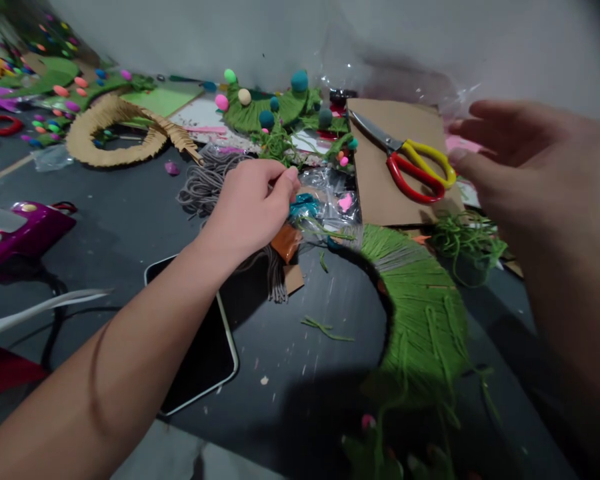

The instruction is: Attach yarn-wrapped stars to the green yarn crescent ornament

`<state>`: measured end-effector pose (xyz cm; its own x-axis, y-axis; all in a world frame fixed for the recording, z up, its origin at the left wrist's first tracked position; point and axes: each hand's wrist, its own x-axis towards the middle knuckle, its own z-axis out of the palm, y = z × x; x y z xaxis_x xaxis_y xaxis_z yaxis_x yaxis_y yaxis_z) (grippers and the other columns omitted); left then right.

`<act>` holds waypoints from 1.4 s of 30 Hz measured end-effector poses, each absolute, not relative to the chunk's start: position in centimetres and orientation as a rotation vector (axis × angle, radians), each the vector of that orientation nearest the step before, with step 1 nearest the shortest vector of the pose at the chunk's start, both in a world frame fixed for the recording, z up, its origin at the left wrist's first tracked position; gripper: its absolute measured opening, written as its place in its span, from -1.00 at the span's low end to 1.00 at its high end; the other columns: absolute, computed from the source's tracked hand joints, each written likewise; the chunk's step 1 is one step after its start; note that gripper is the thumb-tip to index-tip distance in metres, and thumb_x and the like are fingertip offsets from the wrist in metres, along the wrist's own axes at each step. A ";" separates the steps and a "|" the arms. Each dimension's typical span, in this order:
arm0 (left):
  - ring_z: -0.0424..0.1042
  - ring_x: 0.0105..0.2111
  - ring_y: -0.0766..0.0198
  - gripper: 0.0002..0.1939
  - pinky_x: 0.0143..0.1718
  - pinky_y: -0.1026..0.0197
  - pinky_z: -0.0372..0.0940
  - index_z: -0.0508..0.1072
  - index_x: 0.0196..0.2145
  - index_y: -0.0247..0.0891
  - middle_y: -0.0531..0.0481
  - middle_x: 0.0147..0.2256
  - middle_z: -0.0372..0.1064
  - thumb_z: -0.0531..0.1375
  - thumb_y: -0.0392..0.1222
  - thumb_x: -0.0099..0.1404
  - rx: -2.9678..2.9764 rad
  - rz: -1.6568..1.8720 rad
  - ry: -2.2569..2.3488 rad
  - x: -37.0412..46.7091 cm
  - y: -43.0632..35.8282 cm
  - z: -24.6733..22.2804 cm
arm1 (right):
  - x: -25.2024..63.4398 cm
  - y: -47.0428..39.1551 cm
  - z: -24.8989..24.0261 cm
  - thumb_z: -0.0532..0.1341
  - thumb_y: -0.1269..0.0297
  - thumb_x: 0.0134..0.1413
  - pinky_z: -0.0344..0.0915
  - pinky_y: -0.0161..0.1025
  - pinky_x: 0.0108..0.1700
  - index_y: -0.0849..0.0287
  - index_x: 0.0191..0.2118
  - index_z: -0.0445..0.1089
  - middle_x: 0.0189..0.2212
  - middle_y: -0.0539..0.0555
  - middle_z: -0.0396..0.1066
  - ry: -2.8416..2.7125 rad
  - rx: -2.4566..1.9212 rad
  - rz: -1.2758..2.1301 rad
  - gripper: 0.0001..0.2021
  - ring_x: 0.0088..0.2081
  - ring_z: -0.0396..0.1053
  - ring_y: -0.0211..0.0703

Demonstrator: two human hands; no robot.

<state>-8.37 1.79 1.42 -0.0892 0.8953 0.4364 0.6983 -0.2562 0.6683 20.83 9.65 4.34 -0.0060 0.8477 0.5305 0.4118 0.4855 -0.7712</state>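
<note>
On the dark work surface (130, 220), seen from the head camera, the left hand (253, 207) reaches forward to a crumpled clear plastic bag (330, 200) of small pompoms. Its thumb and forefinger are pinched together at the bag's near edge, right beside a teal pompom (304, 203); whether they grip the plastic or something tiny in it I cannot tell. The other fingers are curled loosely under. The bag lies between a bundle of grey yarn (207, 183) and a sheet of brown cardboard (395, 193), probably kept there so the pompoms stay within easy reach.

Red-and-yellow-handled scissors (407, 160) rest closed on the cardboard, which seems to serve as a tray.

The right hand (525, 160) hovers in the air, close to the lens and blurred, fingers spread and slightly bent, holding nothing that shows. Below it a green yarn-wrapped ring (420, 313) lies flat on the surface, just near the bag, with loose green strands (467, 240) beside it.

A phone (205, 347) lies screen-up under the left forearm. Farther back sit a tan-wrapped ring (115, 133), a finished green piece dotted with pompoms (270, 107), and a purple glue gun (25, 230) at the left edge.
</note>
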 end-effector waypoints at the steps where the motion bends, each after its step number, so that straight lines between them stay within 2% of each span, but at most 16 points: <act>1: 0.31 -0.53 0.26 -0.71 -0.44 0.14 0.18 0.54 -0.47 -0.21 -0.04 -0.51 0.47 0.19 -0.17 0.42 1.923 1.268 1.743 -8.4 1.9 1.4 | 21.0 9.6 4.4 0.55 0.34 -0.03 0.47 -0.02 -0.07 0.11 -0.22 0.72 -0.27 0.22 0.65 -1.649 -1.137 0.464 -0.80 -0.25 0.57 -0.07; 3: 0.36 -0.48 0.24 -0.83 -0.42 0.15 0.22 0.58 -0.37 -0.22 -0.06 -0.42 0.53 0.22 -0.23 0.36 1.911 1.265 1.715 -8.5 2.0 1.4 | 21.1 9.4 4.5 0.54 0.23 0.01 0.44 -0.01 -0.02 0.15 -0.33 0.71 -0.33 0.23 0.63 -1.730 -1.173 0.393 -0.87 -0.21 0.57 -0.02; 5: 0.37 -0.46 0.24 -0.89 -0.41 0.16 0.25 0.62 -0.28 -0.22 -0.05 -0.40 0.54 0.26 -0.26 0.30 1.965 1.178 1.687 -8.6 1.7 1.5 | 21.1 9.2 4.8 0.52 0.19 0.05 0.41 -0.04 0.05 0.15 -0.23 0.72 -0.13 0.27 0.64 -1.888 -1.142 0.319 -0.81 -0.06 0.57 0.02; 7: 0.39 -0.45 0.24 -0.83 -0.37 0.16 0.29 0.64 -0.22 -0.21 -0.03 -0.37 0.53 0.27 -0.28 0.26 2.066 1.012 1.652 -8.6 1.3 1.7 | 21.0 8.9 5.0 0.49 0.21 0.09 0.40 -0.09 0.05 0.12 -0.12 0.72 0.07 0.25 0.59 -2.056 -1.051 0.308 -0.77 0.03 0.54 -0.01; 9: 0.44 -0.37 0.20 -0.75 -0.28 0.14 0.35 0.66 -0.15 -0.17 -0.02 -0.30 0.54 0.27 -0.29 0.22 2.171 0.835 1.615 -8.5 0.8 1.9 | 20.6 8.5 5.1 0.48 0.21 0.10 0.40 -0.12 -0.02 0.13 -0.24 0.71 -0.01 0.23 0.62 -2.144 -1.001 0.382 -0.86 -0.06 0.55 -0.07; 11: 0.49 -0.23 0.13 -0.69 -0.13 0.09 0.40 0.65 -0.08 -0.14 -0.05 -0.17 0.54 0.27 -0.28 0.23 2.252 0.689 1.585 -8.3 0.4 2.2 | 19.9 7.9 4.9 0.42 0.19 0.19 0.41 -0.11 0.04 0.12 -0.27 0.69 -0.05 0.20 0.62 -2.251 -0.943 0.465 -0.87 -0.03 0.55 -0.07; 14: 0.49 -0.04 0.03 -0.68 0.05 -0.01 0.40 0.62 0.00 -0.16 -0.12 -0.02 0.49 0.24 -0.23 0.31 2.301 0.530 1.564 -7.8 0.0 2.5 | 18.2 7.0 3.8 0.28 0.17 0.33 0.33 0.04 0.28 0.07 -0.07 0.65 0.13 0.21 0.51 -2.442 -0.837 0.459 -0.79 0.18 0.46 0.04; 18: 0.44 0.09 -0.05 -0.71 0.09 -0.04 0.40 0.60 0.01 -0.17 -0.15 0.01 0.44 0.25 -0.17 0.36 2.322 0.511 1.547 -7.2 -0.1 2.4 | 15.9 6.2 2.4 0.22 0.13 0.35 0.23 0.26 0.35 0.10 -0.14 0.65 0.22 0.26 0.42 -2.550 -0.931 0.374 -0.74 0.27 0.35 0.28; 22: 0.41 0.13 -0.09 -0.73 0.12 -0.10 0.39 0.60 0.00 -0.19 -0.17 0.04 0.41 0.27 -0.17 0.36 2.305 0.530 1.577 -6.8 -0.3 2.2 | 15.0 6.2 2.4 0.23 0.13 0.33 0.18 0.32 0.36 0.15 -0.18 0.64 0.28 0.29 0.36 -2.627 -1.044 0.383 -0.73 0.33 0.27 0.38; 25: 0.41 0.12 -0.10 -0.76 0.15 -0.12 0.37 0.60 -0.03 -0.20 -0.16 0.03 0.41 0.27 -0.19 0.36 2.301 0.549 1.601 -6.7 -0.3 2.3 | 14.9 6.4 2.8 0.25 0.14 0.31 0.16 0.31 0.38 0.14 -0.18 0.64 0.30 0.29 0.33 -2.637 -1.082 0.427 -0.76 0.37 0.22 0.37; 29: 0.42 0.09 -0.09 -0.79 0.14 -0.13 0.37 0.60 -0.07 -0.21 -0.16 0.01 0.42 0.27 -0.20 0.35 2.297 0.579 1.619 -6.8 -0.3 2.3 | 14.6 6.6 2.9 0.26 0.14 0.31 0.17 0.26 0.39 0.13 -0.18 0.65 0.31 0.27 0.33 -2.658 -1.093 0.491 -0.76 0.37 0.25 0.31; 33: 0.43 0.08 -0.09 -0.79 0.12 -0.13 0.38 0.60 -0.08 -0.22 -0.17 0.00 0.43 0.28 -0.21 0.35 2.299 0.572 1.629 -6.7 -0.2 2.3 | 14.2 6.7 2.8 0.24 0.15 0.31 0.16 0.29 0.38 0.14 -0.22 0.63 0.32 0.29 0.32 -2.684 -1.125 0.505 -0.76 0.35 0.26 0.31; 42: 0.43 0.12 -0.11 -0.76 0.12 -0.12 0.39 0.61 -0.04 -0.25 -0.18 0.00 0.43 0.27 -0.21 0.35 2.304 0.545 1.624 -6.6 -0.3 2.3 | 14.1 6.7 2.5 0.19 0.19 0.31 0.22 0.27 0.32 0.16 -0.33 0.48 0.21 0.28 0.42 -2.634 -1.029 0.497 -0.77 0.25 0.35 0.28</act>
